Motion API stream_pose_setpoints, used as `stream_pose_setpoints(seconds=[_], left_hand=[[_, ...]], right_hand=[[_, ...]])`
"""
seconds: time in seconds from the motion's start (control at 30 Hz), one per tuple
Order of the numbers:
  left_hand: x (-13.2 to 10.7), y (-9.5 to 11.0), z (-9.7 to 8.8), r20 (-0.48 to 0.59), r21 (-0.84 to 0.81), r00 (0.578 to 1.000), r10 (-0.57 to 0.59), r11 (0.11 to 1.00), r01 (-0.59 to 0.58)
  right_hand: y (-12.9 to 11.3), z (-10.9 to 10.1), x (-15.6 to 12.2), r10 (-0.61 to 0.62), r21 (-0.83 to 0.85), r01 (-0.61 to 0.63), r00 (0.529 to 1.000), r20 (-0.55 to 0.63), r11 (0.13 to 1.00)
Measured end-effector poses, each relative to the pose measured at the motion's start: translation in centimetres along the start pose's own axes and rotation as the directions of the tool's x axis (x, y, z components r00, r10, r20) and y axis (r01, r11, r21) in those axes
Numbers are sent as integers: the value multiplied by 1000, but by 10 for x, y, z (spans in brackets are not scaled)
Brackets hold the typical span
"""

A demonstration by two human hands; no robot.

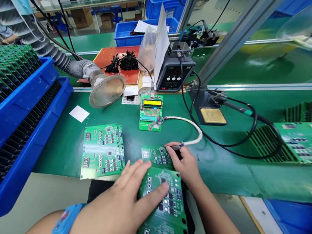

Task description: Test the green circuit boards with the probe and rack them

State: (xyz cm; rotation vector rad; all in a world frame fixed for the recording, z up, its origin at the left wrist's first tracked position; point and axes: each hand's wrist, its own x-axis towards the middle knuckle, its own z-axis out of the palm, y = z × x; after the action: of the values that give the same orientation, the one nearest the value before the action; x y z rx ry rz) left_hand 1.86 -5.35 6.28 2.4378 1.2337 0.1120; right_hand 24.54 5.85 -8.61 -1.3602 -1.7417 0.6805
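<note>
My left hand (126, 200) grips a green circuit board (169, 223) at the table's front edge, thumb on its face and fingers round its left side. Beyond it a second circuit board (152, 153) lies on the green table, partly covered by the held one. My right hand (186, 163) pinches a small dark connector (175, 147) at that board's right end; whether its pins touch the board I cannot tell. From the connector a white sleeved cable (196, 131) runs to a small tester board (151, 112) with a lit yellow display.
More circuit boards (103, 150) lie left of my hands. Blue bins (59, 94) packed with boards stand at far left, a stack of boards (305, 139) at right. A fume hose nozzle (106, 90), soldering station (175, 72) and iron stand (209, 113) occupy the back.
</note>
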Motion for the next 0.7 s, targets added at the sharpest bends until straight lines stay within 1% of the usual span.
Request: stream_pose_setpoints(seconds=[0.1,0.17,0.2,0.23,0.3,0.37,0.4,0.47,0.53,0.57,0.6,0.63,0.67,0.7], left_hand=[[-13,-18,-28,-150,63,987,-51,996,61],[-20,-36,-43,-228,149,968,-107,978,143],[-22,-47,-47,-251,187,958,-140,964,189],[-24,-58,-50,-259,218,951,-171,949,229],[-26,-78,-49,-231,252,948,-220,927,276],[-27,-92,-44,-179,272,956,-233,922,276],[-27,-95,-42,-166,282,959,-228,921,268],[-28,-91,-38,-200,296,958,-207,919,261],[-27,-74,-35,-300,275,940,-164,929,250],[-25,-63,-33,-345,241,930,-129,945,221],[-22,-50,-28,-367,191,927,-80,969,159],[-17,-39,-21,-363,122,931,-20,990,69],[-10,-28,-11,-315,36,948,44,999,-34],[-2,-21,2,-259,-55,958,122,989,-141]], right_hand=[[-1,-1,0,-5,-1,5,1000,2,1000],[-1,-1,0,0,-5,0,1000,7,1000],[-2,-1,0,5,-5,-5,1000,8,1000],[-2,-1,0,9,-5,-9,1000,7,1000],[-2,-1,0,10,-3,-10,1000,3,1000],[-1,-1,0,8,-4,-8,1000,0,1000],[-1,-1,0,7,-6,-7,1000,0,1000],[-1,0,0,6,-7,-6,1000,4,1000],[-1,0,0,-2,-7,2,1000,4,1000],[-1,0,0,-8,-9,8,1000,3,1000],[-2,0,0,-15,-12,15,1000,0,1000],[-2,0,-1,-22,-16,22,1000,-3,1000],[-3,-1,-1,-27,-20,27,1000,-6,999],[-3,-1,-1,-32,-24,32,999,-9,999]])
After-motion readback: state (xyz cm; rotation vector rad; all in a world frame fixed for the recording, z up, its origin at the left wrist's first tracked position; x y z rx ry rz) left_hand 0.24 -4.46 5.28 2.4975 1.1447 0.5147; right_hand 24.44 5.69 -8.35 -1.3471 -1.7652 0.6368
